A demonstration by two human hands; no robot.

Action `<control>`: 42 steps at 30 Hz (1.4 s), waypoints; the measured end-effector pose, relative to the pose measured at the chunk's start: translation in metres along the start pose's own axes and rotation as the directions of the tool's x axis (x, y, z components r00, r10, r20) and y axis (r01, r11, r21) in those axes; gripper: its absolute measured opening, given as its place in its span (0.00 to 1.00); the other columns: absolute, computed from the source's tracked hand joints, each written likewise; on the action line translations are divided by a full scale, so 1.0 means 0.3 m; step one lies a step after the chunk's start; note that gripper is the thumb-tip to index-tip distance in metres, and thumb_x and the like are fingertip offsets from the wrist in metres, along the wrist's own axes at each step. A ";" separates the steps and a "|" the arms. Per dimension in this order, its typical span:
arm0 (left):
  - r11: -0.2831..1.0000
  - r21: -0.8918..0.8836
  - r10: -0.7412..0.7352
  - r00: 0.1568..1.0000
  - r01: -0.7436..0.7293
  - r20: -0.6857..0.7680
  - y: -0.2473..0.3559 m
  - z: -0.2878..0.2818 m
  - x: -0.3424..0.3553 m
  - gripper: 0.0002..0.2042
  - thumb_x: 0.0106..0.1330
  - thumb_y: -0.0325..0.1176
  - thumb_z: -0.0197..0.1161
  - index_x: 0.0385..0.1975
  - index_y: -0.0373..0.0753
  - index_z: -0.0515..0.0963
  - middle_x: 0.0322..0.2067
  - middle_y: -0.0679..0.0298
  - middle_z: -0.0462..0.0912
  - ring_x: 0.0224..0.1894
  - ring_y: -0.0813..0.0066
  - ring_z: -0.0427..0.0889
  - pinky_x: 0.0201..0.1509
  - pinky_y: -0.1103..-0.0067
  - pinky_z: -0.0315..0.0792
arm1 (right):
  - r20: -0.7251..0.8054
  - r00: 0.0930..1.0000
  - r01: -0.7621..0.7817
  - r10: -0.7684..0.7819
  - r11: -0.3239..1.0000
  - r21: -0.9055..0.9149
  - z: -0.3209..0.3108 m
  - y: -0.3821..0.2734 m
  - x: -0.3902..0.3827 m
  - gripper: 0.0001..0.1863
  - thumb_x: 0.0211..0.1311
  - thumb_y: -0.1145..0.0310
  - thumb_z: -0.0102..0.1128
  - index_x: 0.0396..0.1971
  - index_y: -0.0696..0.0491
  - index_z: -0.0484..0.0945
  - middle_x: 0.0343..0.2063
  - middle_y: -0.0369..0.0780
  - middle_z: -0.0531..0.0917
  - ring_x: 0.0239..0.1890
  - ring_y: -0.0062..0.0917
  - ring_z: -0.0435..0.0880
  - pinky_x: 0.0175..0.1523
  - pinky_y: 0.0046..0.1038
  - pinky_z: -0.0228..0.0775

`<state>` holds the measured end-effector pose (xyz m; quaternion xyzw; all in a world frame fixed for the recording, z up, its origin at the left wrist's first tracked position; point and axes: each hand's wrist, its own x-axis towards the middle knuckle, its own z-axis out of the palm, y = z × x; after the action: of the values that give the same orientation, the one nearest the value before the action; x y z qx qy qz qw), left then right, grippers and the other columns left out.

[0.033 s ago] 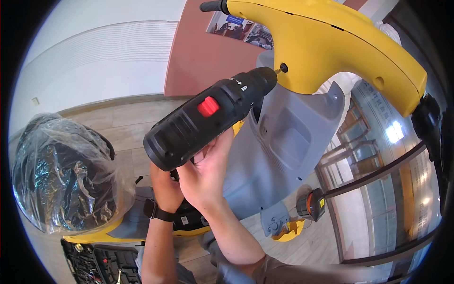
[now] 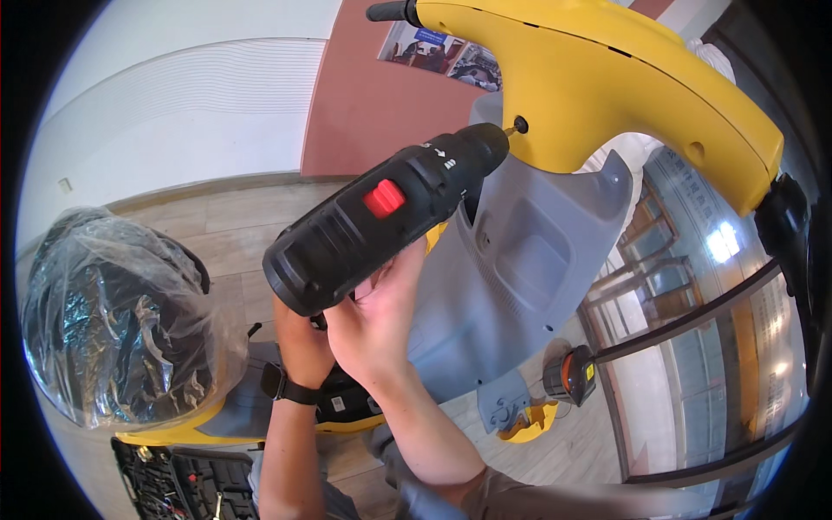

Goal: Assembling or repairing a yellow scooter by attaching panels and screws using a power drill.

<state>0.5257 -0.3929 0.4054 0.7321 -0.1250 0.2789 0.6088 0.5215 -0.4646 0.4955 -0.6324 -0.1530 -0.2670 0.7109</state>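
A black power drill (image 2: 338, 247) with a red switch is tilted up to the right, its bit in a dark recessed hole (image 2: 521, 125) on the yellow handlebar cover (image 2: 607, 95) of a scooter. My right hand (image 2: 373, 334) is closed on the drill's grip beneath its body, which hides some fingers. My left hand (image 2: 303, 338), a black watch on its wrist, grips the drill low down, mostly behind my right hand. Below the cover stands a grey front panel (image 2: 529, 260) with a moulded pocket.
A plastic-wrapped seat or box (image 2: 121, 321) sits on the left. An open tool case (image 2: 191, 477) lies below it. Grey and yellow parts (image 2: 503, 403) and a round dark object (image 2: 568, 377) rest lower right. A pink-and-white wall backs the scooter; a glass front (image 2: 711, 347) curves along the right.
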 end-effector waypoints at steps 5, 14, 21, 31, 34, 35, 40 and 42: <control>1.000 0.020 0.005 0.997 -0.004 -0.076 -0.021 -0.003 0.030 0.21 0.61 0.29 0.65 0.55 0.36 0.74 0.55 0.51 0.76 0.60 0.52 0.74 0.60 0.67 0.68 | -0.009 0.999 0.045 -0.044 0.996 0.072 0.026 0.006 0.007 0.34 0.57 0.80 0.67 0.57 0.61 0.55 0.45 0.40 0.72 0.49 0.21 0.75 0.57 0.26 0.68; 0.999 -0.032 -0.028 0.999 0.029 0.022 0.019 -0.004 0.058 0.21 0.61 0.29 0.65 0.55 0.35 0.74 0.56 0.51 0.78 0.60 0.56 0.76 0.59 0.68 0.69 | -0.053 0.997 0.061 -0.062 0.998 -0.019 0.024 0.025 0.034 0.29 0.56 0.80 0.68 0.50 0.61 0.57 0.43 0.44 0.74 0.46 0.25 0.78 0.49 0.26 0.71; 1.000 -0.024 -0.010 1.000 0.010 0.011 0.016 0.002 0.063 0.22 0.60 0.29 0.65 0.56 0.36 0.74 0.55 0.51 0.78 0.59 0.56 0.76 0.60 0.67 0.68 | -0.034 0.997 0.062 -0.067 0.989 -0.134 0.019 0.016 0.047 0.29 0.55 0.80 0.68 0.50 0.62 0.57 0.41 0.46 0.76 0.44 0.28 0.80 0.48 0.27 0.71; 0.961 -0.198 -0.124 0.937 0.196 0.326 0.063 -0.022 0.055 0.27 0.53 0.32 0.71 0.55 0.36 0.73 0.50 0.53 0.80 0.53 0.55 0.80 0.54 0.70 0.72 | -0.076 0.995 0.029 -0.064 0.918 -0.395 0.010 0.001 0.047 0.35 0.55 0.72 0.71 0.56 0.62 0.57 0.39 0.44 0.79 0.41 0.25 0.81 0.47 0.26 0.74; 0.940 -0.209 -0.155 0.884 0.269 0.440 0.113 -0.049 0.041 0.31 0.51 0.35 0.73 0.56 0.36 0.71 0.50 0.53 0.80 0.52 0.54 0.80 0.53 0.69 0.73 | -0.108 0.993 -0.015 -0.038 0.891 -0.454 0.014 -0.022 0.036 0.35 0.55 0.72 0.72 0.56 0.63 0.57 0.40 0.46 0.80 0.41 0.27 0.82 0.44 0.26 0.75; 0.940 -0.211 -0.153 0.885 0.268 0.440 0.118 -0.055 0.036 0.31 0.51 0.35 0.73 0.56 0.36 0.71 0.50 0.53 0.80 0.52 0.54 0.80 0.53 0.69 0.73 | -0.108 0.993 -0.013 -0.040 0.890 -0.455 0.011 -0.029 0.035 0.35 0.55 0.72 0.72 0.56 0.63 0.57 0.40 0.46 0.80 0.41 0.27 0.82 0.44 0.26 0.75; 0.967 -0.149 -0.100 0.848 0.206 0.520 0.150 -0.073 -0.002 0.38 0.47 0.41 0.76 0.59 0.36 0.66 0.49 0.53 0.81 0.49 0.53 0.82 0.50 0.69 0.74 | -0.119 0.993 -0.082 0.017 0.823 -0.562 -0.015 -0.079 0.013 0.35 0.53 0.71 0.73 0.54 0.65 0.59 0.37 0.46 0.82 0.37 0.26 0.84 0.41 0.26 0.76; 0.971 -0.157 -0.076 0.859 0.178 0.506 0.162 -0.061 -0.031 0.41 0.46 0.42 0.76 0.60 0.34 0.64 0.47 0.52 0.80 0.45 0.52 0.83 0.46 0.68 0.75 | -0.118 0.992 -0.109 0.051 0.815 -0.569 -0.027 -0.123 0.012 0.36 0.51 0.70 0.74 0.53 0.65 0.60 0.35 0.46 0.82 0.36 0.26 0.85 0.40 0.26 0.76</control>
<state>0.4881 -0.3878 0.4420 0.7213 -0.2555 0.0267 0.6432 0.5023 -0.4753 0.5264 -0.8092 -0.0042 -0.3009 0.5046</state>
